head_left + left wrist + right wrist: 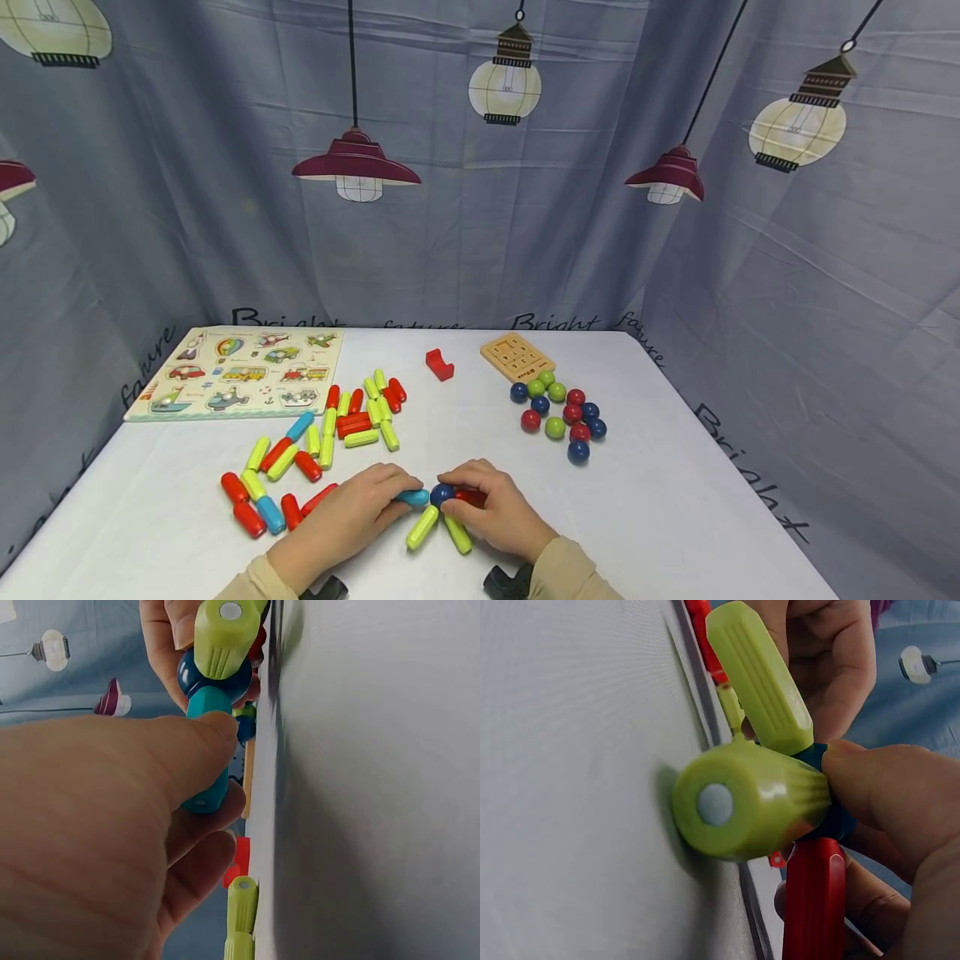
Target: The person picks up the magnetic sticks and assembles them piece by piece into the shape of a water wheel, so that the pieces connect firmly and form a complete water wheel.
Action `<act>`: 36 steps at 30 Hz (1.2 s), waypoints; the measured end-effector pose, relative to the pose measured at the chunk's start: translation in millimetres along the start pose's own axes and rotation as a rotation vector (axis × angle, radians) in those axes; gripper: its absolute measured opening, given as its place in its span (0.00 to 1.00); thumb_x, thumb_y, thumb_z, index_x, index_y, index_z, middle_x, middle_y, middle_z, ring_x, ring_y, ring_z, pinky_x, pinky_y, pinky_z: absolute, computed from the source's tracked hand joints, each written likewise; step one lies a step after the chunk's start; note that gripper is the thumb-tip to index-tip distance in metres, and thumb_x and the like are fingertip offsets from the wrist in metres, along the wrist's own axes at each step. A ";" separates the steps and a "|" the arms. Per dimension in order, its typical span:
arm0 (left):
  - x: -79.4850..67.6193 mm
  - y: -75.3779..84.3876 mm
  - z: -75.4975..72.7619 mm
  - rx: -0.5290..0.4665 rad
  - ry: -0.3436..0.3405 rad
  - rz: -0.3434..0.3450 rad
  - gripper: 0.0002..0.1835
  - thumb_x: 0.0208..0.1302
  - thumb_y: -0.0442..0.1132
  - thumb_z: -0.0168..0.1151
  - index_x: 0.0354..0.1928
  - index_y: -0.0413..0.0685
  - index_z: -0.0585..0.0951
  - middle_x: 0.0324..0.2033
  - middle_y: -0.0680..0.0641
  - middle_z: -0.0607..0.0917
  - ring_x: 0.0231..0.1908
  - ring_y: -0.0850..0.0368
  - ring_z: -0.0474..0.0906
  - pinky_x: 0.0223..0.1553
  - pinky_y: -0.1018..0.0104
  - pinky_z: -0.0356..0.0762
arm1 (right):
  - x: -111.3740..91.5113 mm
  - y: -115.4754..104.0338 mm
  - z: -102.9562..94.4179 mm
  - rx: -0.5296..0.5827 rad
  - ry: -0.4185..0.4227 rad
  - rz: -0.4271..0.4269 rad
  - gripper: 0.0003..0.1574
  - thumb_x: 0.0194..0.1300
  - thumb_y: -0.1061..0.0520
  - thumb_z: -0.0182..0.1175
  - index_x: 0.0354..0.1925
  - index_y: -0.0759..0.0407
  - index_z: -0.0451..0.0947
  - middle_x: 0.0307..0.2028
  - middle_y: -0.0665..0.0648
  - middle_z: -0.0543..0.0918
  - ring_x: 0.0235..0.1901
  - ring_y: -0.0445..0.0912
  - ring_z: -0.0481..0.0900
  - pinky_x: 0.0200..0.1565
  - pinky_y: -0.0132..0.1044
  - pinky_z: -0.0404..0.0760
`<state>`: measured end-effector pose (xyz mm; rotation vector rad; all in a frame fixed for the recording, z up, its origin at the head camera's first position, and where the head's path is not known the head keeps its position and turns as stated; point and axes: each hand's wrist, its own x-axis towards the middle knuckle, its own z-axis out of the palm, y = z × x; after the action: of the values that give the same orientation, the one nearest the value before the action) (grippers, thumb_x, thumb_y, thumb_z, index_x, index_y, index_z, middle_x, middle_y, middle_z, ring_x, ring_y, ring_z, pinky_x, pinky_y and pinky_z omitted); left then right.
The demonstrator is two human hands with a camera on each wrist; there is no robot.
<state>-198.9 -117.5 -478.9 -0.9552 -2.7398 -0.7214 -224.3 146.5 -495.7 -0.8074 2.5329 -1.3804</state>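
A dark blue ball (442, 495) stands near the table's front, with magnetic rods set around it. Two yellow-green rods, one on the left (422, 528) and one on the right (458, 534), point from it toward the person. My left hand (358, 510) pinches a light-blue rod (208, 787) between thumb and fingers, its end against the ball. On the other side my right hand (498, 510) grips the ball between thumb and fingers. A red rod (814, 900) extends from the ball beneath that hand; the fingers partly hide it in the head view.
Several red, yellow-green and light-blue rods (285, 461) lie scattered at the left. Red, green and blue balls (555, 427) cluster right of centre, by a wooden number board (517, 357). A picture puzzle board (240, 375) and a red block (439, 365) lie at the back.
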 end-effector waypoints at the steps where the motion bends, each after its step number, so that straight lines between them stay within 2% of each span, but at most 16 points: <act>1: 0.1 0.0 0.5 -0.003 -0.009 0.004 0.16 0.69 0.42 0.69 0.57 0.61 0.83 0.50 0.63 0.83 0.51 0.65 0.80 0.55 0.62 0.84 | -0.1 0.0 -0.1 0.003 -0.001 -0.005 0.24 0.70 0.41 0.66 0.61 0.43 0.83 0.53 0.37 0.84 0.56 0.38 0.78 0.59 0.32 0.77; 4: 0.9 0.7 0.6 0.043 -0.005 -0.014 0.15 0.70 0.46 0.68 0.57 0.60 0.84 0.49 0.62 0.84 0.50 0.64 0.81 0.54 0.60 0.84 | -0.5 0.6 -1.2 -0.032 -0.006 -0.016 0.23 0.71 0.42 0.66 0.61 0.42 0.83 0.52 0.36 0.84 0.55 0.37 0.77 0.59 0.34 0.76; 6: 1.1 0.7 -3.6 0.140 0.027 -0.080 0.13 0.72 0.49 0.65 0.55 0.58 0.85 0.49 0.58 0.85 0.50 0.61 0.82 0.54 0.56 0.84 | -0.7 0.7 -2.2 -0.080 -0.002 -0.013 0.21 0.71 0.43 0.65 0.61 0.40 0.83 0.51 0.34 0.83 0.56 0.37 0.75 0.61 0.39 0.71; 8: -0.3 -0.1 -10.9 0.268 0.066 -0.194 0.14 0.71 0.51 0.63 0.52 0.54 0.86 0.46 0.53 0.86 0.48 0.54 0.82 0.50 0.52 0.83 | -0.8 0.6 -2.8 -0.127 0.007 -0.004 0.20 0.71 0.45 0.65 0.60 0.37 0.83 0.51 0.33 0.83 0.58 0.37 0.73 0.62 0.47 0.66; 10: -4.0 -2.1 -20.6 0.382 0.072 -0.338 0.16 0.65 0.50 0.65 0.49 0.49 0.85 0.41 0.47 0.84 0.43 0.49 0.80 0.43 0.49 0.82 | -0.8 0.4 -2.9 -0.164 0.024 0.009 0.20 0.70 0.45 0.66 0.59 0.35 0.83 0.52 0.32 0.82 0.61 0.39 0.70 0.61 0.54 0.60; 11: -6.7 -3.4 -25.0 0.418 0.056 -0.404 0.17 0.60 0.49 0.67 0.47 0.46 0.85 0.39 0.45 0.83 0.41 0.47 0.79 0.40 0.48 0.81 | -0.6 0.2 -2.7 -0.175 0.035 0.014 0.21 0.69 0.44 0.66 0.59 0.34 0.82 0.52 0.33 0.81 0.62 0.40 0.69 0.61 0.57 0.57; 13: -12.1 -4.9 -32.6 0.457 -0.002 -0.492 0.22 0.52 0.48 0.71 0.46 0.42 0.83 0.36 0.43 0.81 0.38 0.45 0.77 0.38 0.46 0.79 | -0.3 0.0 -2.0 -0.200 0.064 0.021 0.23 0.66 0.41 0.69 0.59 0.35 0.82 0.52 0.34 0.80 0.63 0.42 0.67 0.61 0.61 0.54; 15: -15.8 -6.0 -36.3 0.457 -0.060 -0.518 0.24 0.49 0.46 0.74 0.46 0.39 0.82 0.34 0.41 0.81 0.37 0.44 0.77 0.37 0.44 0.79 | -0.2 -0.3 -1.4 -0.230 0.095 0.023 0.24 0.62 0.37 0.72 0.56 0.35 0.83 0.50 0.35 0.79 0.63 0.44 0.66 0.61 0.62 0.52; 18: -15.9 -6.7 -35.4 0.419 -0.094 -0.460 0.21 0.53 0.42 0.77 0.47 0.41 0.83 0.35 0.43 0.83 0.38 0.45 0.78 0.40 0.45 0.78 | 0.1 -0.8 -0.3 -0.260 0.128 0.011 0.23 0.60 0.36 0.73 0.52 0.37 0.85 0.48 0.38 0.78 0.63 0.46 0.64 0.60 0.63 0.52; 20: -13.6 -7.7 -32.6 0.375 -0.075 -0.398 0.19 0.56 0.38 0.77 0.49 0.43 0.84 0.34 0.47 0.83 0.37 0.49 0.78 0.40 0.49 0.79 | -0.1 -1.2 0.2 -0.263 0.130 0.000 0.20 0.62 0.39 0.72 0.51 0.38 0.86 0.52 0.41 0.78 0.67 0.50 0.61 0.61 0.64 0.52; 22: -11.3 -8.2 -30.8 0.344 -0.051 -0.364 0.19 0.56 0.39 0.78 0.49 0.45 0.85 0.34 0.49 0.83 0.36 0.52 0.78 0.40 0.52 0.79 | -0.3 -1.6 0.7 -0.254 0.126 -0.006 0.18 0.64 0.41 0.71 0.52 0.39 0.86 0.57 0.44 0.77 0.71 0.55 0.56 0.62 0.68 0.51; 25: -9.4 -8.8 -29.6 0.319 -0.028 -0.365 0.17 0.54 0.41 0.80 0.44 0.47 0.85 0.31 0.52 0.81 0.33 0.55 0.76 0.37 0.56 0.78 | -0.5 -2.2 0.9 -0.239 0.112 0.004 0.18 0.66 0.39 0.69 0.52 0.38 0.86 0.62 0.47 0.75 0.75 0.60 0.49 0.64 0.71 0.49; 28: -6.7 -7.9 -26.7 0.297 -0.024 -0.343 0.14 0.55 0.43 0.80 0.41 0.53 0.86 0.31 0.56 0.80 0.33 0.59 0.74 0.38 0.59 0.78 | -0.4 -1.6 0.4 -0.227 0.090 0.020 0.17 0.67 0.37 0.68 0.52 0.36 0.85 0.64 0.47 0.74 0.76 0.59 0.48 0.65 0.71 0.49; 33: -0.9 -6.3 -13.2 0.151 -0.023 -0.146 0.13 0.61 0.46 0.76 0.46 0.62 0.85 0.38 0.63 0.80 0.38 0.67 0.77 0.43 0.65 0.83 | 0.1 0.6 -0.3 -0.219 0.030 -0.001 0.14 0.68 0.37 0.65 0.51 0.32 0.82 0.67 0.45 0.71 0.77 0.57 0.47 0.67 0.70 0.49; 36: 0.7 -6.3 -6.9 0.067 -0.025 -0.075 0.12 0.64 0.45 0.74 0.48 0.61 0.85 0.40 0.64 0.80 0.37 0.70 0.76 0.42 0.68 0.83 | 0.1 1.2 0.0 -0.198 -0.013 -0.026 0.14 0.68 0.37 0.64 0.51 0.30 0.81 0.69 0.45 0.70 0.77 0.56 0.47 0.67 0.70 0.50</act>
<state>-203.4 -124.8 -475.1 -0.8569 -2.8156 -0.6292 -224.9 147.0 -496.6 -0.8814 2.6892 -1.1389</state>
